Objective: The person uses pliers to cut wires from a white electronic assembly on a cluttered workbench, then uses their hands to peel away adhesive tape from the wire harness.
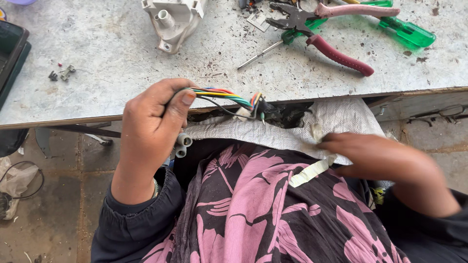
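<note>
— How is the multicoloured wire bundle (pixel 222 94) being held?
— It is being clenched in the left hand (pixel 151 126), running rightward along the table's near edge; pale tape (pixel 318 134) is being pinched by the nearer right hand (pixel 375 156).

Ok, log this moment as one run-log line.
left hand: grips coloured wire bundle | right hand: pinches pale tape strip over lap | pliers, green screwdriver: lying on workbench

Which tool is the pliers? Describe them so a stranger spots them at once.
Look at the far right of the grey workbench, above the white woven cloth. The pliers lie across a green-handled screwdriver. Only they have two dark-pink grips and dark metal jaws.
</note>
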